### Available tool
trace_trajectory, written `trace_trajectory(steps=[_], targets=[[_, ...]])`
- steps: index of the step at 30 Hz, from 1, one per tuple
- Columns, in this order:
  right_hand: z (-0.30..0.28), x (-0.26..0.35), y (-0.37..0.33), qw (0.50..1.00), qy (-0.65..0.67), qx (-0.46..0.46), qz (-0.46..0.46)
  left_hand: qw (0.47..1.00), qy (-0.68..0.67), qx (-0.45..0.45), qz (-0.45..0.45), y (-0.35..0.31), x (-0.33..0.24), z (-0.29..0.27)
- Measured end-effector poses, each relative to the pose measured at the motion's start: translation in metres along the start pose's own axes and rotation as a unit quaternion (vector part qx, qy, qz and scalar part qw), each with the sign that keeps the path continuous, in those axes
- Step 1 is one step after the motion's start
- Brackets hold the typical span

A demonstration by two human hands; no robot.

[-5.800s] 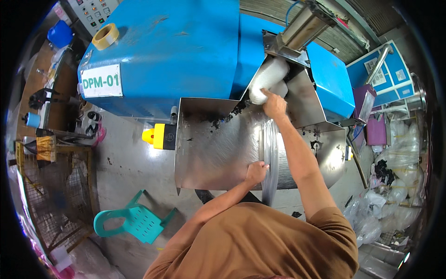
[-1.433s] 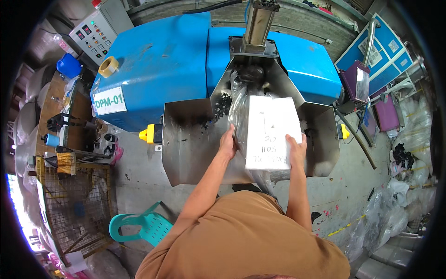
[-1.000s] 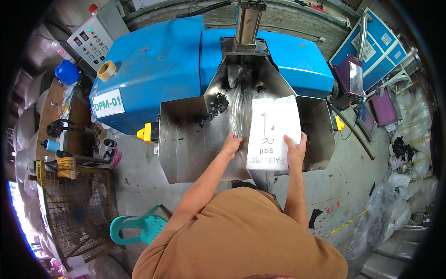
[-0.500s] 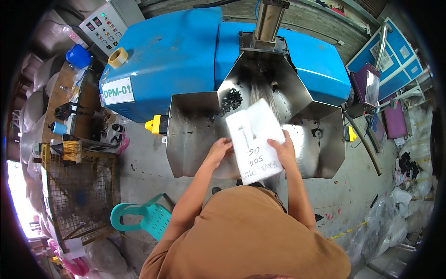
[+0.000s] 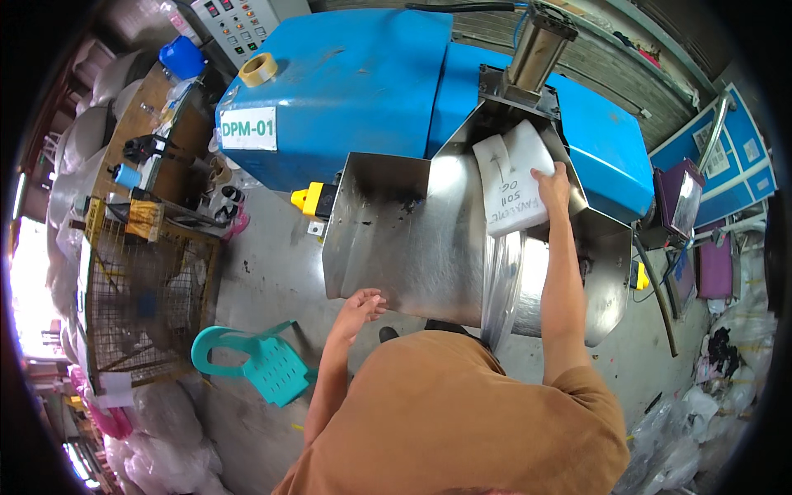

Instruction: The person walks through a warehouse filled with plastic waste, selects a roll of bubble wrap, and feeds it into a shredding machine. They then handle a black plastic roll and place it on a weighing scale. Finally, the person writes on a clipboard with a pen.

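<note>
My right hand grips the right edge of a white block with dark handwriting on it; its material I cannot make out. The block leans, tilted, in the upper part of a metal hopper, beneath a metal cylinder. Below it, a strip of clear plastic film runs down over the hopper's front edge. Away from the block, my left hand holds nothing. Its fingers are loosely bent and apart, just off the hopper's front left edge.
Behind the hopper stands a big blue machine with a tape roll on top. A yellow-and-black fitting juts out at the hopper's left. A green plastic chair stands behind left, near a wire cage. Plastic bags lie at right.
The white block has gone forward, deeper into the hopper, in my right hand. My left hand has drawn back from the block's left side. The whole view has shifted and turned.
</note>
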State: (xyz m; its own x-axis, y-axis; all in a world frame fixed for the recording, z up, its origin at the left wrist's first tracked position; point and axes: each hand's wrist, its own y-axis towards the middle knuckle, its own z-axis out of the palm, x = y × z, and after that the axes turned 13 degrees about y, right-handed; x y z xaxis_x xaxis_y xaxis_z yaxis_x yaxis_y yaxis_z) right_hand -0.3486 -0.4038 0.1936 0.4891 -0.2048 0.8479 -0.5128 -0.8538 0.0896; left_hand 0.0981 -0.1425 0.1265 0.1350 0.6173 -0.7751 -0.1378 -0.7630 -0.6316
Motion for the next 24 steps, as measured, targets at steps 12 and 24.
trace_trajectory(steps=[12, 24], targets=[[0.034, -0.013, -0.235, 0.874, 0.307, 0.266, 0.267, 0.996, 0.090, -0.012, -0.016, -0.037, 0.029, -0.037], [-0.090, 0.014, -0.224, 0.990, 0.129, -0.044, 0.021, 0.984, 0.171, 0.039, -0.007, -0.024, 0.031, -0.055]])
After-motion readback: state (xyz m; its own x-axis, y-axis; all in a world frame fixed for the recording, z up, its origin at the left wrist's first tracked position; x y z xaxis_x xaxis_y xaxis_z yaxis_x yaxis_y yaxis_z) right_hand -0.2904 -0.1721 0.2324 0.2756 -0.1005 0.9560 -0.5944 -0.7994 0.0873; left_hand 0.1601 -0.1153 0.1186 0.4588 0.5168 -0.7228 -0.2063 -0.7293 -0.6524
